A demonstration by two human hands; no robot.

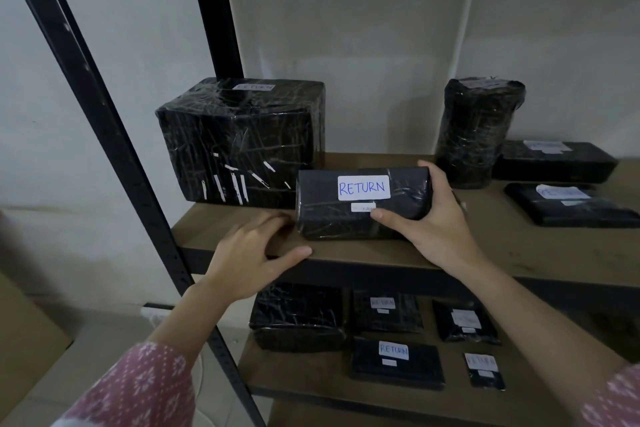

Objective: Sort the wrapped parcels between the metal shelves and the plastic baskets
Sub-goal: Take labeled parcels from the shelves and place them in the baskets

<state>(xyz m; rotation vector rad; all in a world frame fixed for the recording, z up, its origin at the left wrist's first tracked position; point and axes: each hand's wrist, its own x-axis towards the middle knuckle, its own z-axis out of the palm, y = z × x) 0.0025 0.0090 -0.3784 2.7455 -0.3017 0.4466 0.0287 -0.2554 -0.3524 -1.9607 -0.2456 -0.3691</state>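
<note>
R hand (437, 218): clamped round right end of small parcel (363, 203), thumb across its front face, fingers wrapped over top/back.
L hand (256, 253): not gripping anything; fingers loosely bent, tips on upper shelf (519, 246) just beside parcel's left end, thumb along front edge.
Held parcel: resting near front edge of upper shelf, left-centre, touching front of big box parcel (242, 142).
Look: black plastic, clear tape over it, shiny + creased; white label w/ blue "RETURN", smaller white tag under it, text too small to read.
Upper shelf count: 5 parcels total – held one, big box at back-left corner, upright cylinder parcel (478, 132) mid-back, 2 flat ones (554, 163) toward right edge.
Lower shelf (311, 371) count: 5 parcels visible – 1 bulky at left, 4 flat to its right, all black w/ white labels.
Frame: black metal uprights (104, 114) at left corner.
Sleeves: pink patterned (138, 388), both arms.
</note>
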